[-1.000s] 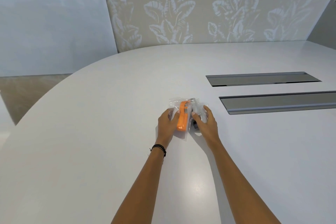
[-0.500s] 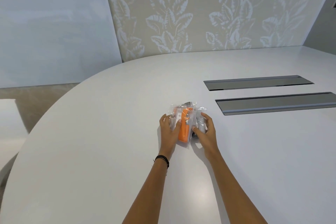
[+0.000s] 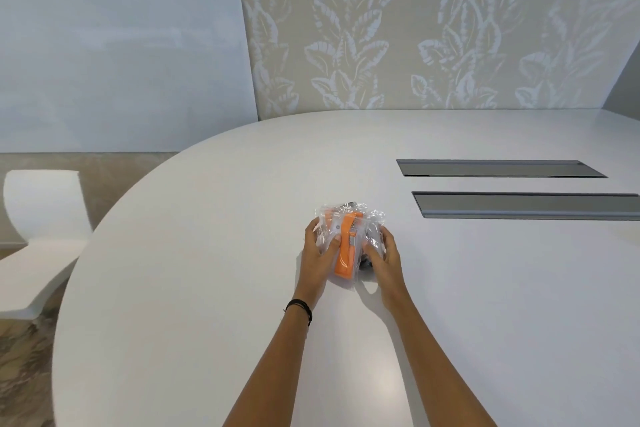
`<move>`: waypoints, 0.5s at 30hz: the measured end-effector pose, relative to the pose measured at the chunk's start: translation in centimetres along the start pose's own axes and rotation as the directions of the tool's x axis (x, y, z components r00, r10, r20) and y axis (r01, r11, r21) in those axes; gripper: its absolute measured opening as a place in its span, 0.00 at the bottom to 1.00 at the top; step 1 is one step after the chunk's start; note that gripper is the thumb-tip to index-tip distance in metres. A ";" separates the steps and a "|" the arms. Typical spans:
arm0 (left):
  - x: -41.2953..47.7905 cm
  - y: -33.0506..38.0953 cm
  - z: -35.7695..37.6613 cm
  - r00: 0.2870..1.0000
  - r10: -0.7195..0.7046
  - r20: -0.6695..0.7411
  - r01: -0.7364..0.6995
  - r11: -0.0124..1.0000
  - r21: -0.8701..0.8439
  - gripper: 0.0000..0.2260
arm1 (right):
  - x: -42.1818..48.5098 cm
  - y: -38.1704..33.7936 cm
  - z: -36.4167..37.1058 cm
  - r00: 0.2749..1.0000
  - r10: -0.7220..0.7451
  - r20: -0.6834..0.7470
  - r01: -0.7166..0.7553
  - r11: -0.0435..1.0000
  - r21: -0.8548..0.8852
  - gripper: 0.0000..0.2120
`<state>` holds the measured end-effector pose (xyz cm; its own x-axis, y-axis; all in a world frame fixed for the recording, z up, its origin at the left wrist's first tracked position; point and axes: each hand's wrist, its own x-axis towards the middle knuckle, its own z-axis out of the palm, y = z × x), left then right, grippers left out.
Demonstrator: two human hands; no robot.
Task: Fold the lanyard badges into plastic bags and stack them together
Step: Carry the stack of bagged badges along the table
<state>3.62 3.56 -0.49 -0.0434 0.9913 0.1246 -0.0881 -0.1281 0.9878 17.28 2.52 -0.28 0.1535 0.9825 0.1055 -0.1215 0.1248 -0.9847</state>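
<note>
Head view, left to right. White moulded chair (image 3: 41,218) is seen at far left, off the table. White oval table (image 3: 207,288) carries everything else. Left hand (image 3: 317,255), black cord band (image 3: 301,309) on its wrist, is curled round the left edge of the clear plastic bags (image 3: 375,218), with the thumb laid on the folded orange lanyard badge (image 3: 344,253) inside. The bundle is held on the tabletop, near its middle, between both hands. Right hand (image 3: 386,256) is curled round the right side, over a bag whose darker contents cannot be made out. The bags are likely squeezed from both sides so the edges are squared into one stack. Two grey recessed slots (image 3: 519,206) are set well apart to the right. Against half a second earlier, grips and bundle position are unchanged. The view is swung left, so more chair is shown.
</note>
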 end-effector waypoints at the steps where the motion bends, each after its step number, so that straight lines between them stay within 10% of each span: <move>1: -0.3 0.0 0.0 1.000 -0.006 -0.008 0.006 1.000 0.009 0.29 | -0.4 -0.1 0.0 1.000 0.005 0.014 -0.005 1.000 0.000 0.18; 15: -2.8 0.3 -0.5 0.997 0.002 0.073 0.000 1.000 -0.022 0.29 | -3.6 -0.7 -0.9 0.999 -0.012 0.034 0.017 0.987 -0.160 0.33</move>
<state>3.24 0.73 -0.62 0.0294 0.9907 0.1329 -0.1098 -0.1289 0.9856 17.73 -1.22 -0.14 0.1213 0.9851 0.1222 0.0394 0.1182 -0.9922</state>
